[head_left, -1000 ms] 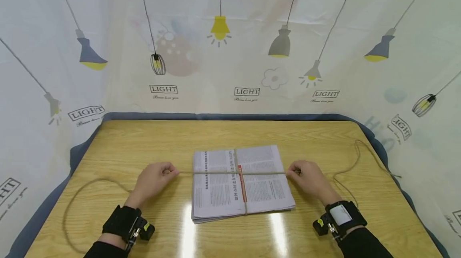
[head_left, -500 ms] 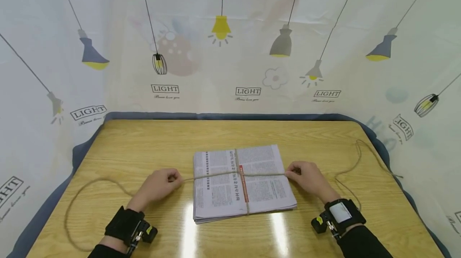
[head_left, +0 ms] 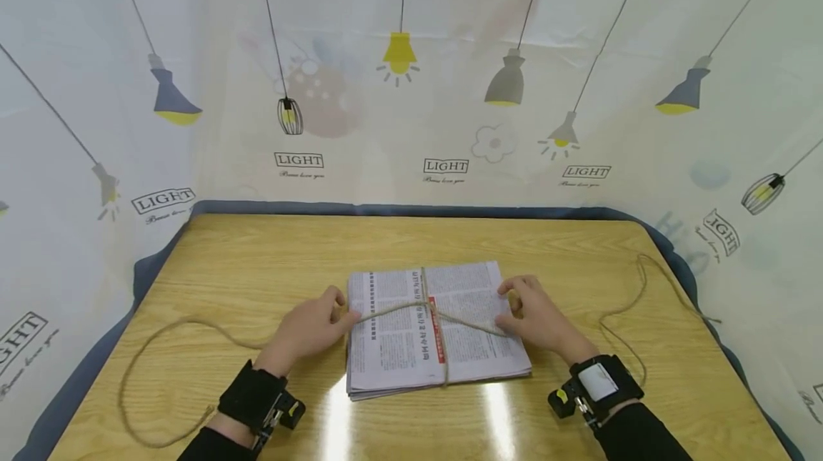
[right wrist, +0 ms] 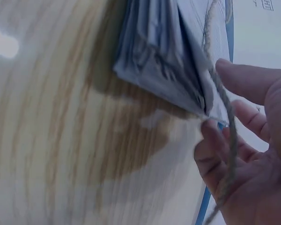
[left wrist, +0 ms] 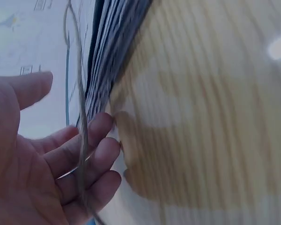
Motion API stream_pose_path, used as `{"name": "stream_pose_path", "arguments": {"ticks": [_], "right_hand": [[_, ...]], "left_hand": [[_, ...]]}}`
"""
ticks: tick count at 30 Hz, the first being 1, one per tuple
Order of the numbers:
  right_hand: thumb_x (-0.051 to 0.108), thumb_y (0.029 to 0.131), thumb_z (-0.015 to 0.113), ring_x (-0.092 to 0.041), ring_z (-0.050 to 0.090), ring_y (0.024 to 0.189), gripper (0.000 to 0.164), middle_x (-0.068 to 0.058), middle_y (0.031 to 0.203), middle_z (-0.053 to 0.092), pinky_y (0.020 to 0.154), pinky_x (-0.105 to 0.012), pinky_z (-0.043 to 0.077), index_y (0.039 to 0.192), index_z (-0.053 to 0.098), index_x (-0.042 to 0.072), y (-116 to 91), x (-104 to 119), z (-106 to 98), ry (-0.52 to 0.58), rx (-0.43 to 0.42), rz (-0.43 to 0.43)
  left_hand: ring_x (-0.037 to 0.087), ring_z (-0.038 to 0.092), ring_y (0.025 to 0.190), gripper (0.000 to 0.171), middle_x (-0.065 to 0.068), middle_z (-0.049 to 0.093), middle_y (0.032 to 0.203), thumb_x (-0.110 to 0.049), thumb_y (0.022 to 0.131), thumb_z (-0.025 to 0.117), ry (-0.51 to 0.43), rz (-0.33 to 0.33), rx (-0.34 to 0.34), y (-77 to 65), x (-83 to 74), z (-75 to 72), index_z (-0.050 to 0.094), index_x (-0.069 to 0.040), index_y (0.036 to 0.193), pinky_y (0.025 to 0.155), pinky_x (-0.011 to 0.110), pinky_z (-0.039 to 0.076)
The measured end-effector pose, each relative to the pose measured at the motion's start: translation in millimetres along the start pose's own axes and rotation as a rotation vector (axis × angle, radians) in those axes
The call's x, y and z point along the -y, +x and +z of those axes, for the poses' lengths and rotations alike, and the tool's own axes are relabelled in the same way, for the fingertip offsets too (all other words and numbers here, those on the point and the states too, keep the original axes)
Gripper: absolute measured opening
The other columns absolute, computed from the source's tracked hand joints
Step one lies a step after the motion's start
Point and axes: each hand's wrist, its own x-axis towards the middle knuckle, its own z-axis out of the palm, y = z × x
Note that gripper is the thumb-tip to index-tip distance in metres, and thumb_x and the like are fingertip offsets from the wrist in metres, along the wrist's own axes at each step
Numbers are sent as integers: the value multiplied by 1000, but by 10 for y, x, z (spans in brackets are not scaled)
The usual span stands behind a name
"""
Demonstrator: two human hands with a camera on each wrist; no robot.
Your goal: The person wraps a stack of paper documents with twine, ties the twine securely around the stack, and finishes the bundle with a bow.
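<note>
A stack of folded newspapers (head_left: 386, 361) lies on the table, with a beige rope (head_left: 392, 311) crossing over its top in both directions. At the stack's left edge is my left hand (head_left: 308, 329). In the left wrist view the rope (left wrist: 79, 93) runs loosely across its bent fingers (left wrist: 100, 154), and the thumb stands apart. My right hand (head_left: 540, 318) is at the right edge, thumb and fingers spread. In the right wrist view the rope (right wrist: 232, 140) passes between thumb and fingers across the palm without being pinched.
One rope tail (head_left: 128, 382) curls over the left of the wooden table (head_left: 270, 246); another rope tail (head_left: 636, 289) lies on the right, reaching the table's edge. A white curtain (head_left: 360, 182) printed with lamps stands around the table.
Both hands have loosened their pinch on the rope and moved inward to the stack's edges. The rope across the top has gone slack and bends at the crossing.
</note>
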Motion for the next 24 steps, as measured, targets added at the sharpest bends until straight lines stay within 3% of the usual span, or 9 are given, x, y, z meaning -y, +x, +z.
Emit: {"name": "stream_pose_path", "arguments": {"ticks": [4, 7, 11, 18, 24], "right_hand": [[32, 80, 78, -24, 44, 91, 42, -13, 122, 36, 73, -37, 42, 106, 53, 11, -3, 42, 53, -15, 3, -34], [38, 73, 82, -22, 43, 92, 38, -6, 111, 43, 76, -38, 40, 94, 58, 18, 1, 68, 95, -86, 26, -86], [28, 78, 79, -14, 45, 83, 19, 7, 88, 52, 74, -35, 42, 80, 60, 24, 13, 89, 128, -174, 59, -150], [19, 94, 61, -10, 47, 71, 9, 5, 80, 50, 63, -28, 43, 88, 54, 19, -2, 126, 115, -193, 59, -96], [14, 94, 60, -12, 48, 68, 8, 2, 77, 53, 59, -28, 42, 88, 54, 15, 13, 100, 83, -81, -16, -49]], "left_hand": [[12, 41, 48, 39, 0, 50, 61, -41, 94, 57, -20, -4, -12, 27, -59, 82, 47, -9, 113, 46, 26, 29], [12, 43, 50, 33, 0, 49, 62, -38, 94, 58, -17, -15, -39, 31, -71, 128, 47, -10, 109, 47, 26, 31], [13, 46, 56, 22, -1, 51, 68, -34, 94, 59, -48, 13, -55, 18, -58, 158, 50, -14, 96, 51, 27, 34], [11, 45, 58, 19, -4, 50, 66, -34, 96, 58, -99, 59, -58, -26, -2, 157, 57, -23, 80, 55, 26, 33], [12, 42, 55, 25, -5, 48, 63, -40, 96, 56, -126, 64, -65, -38, -1, 133, 61, -23, 77, 54, 26, 31]]}}
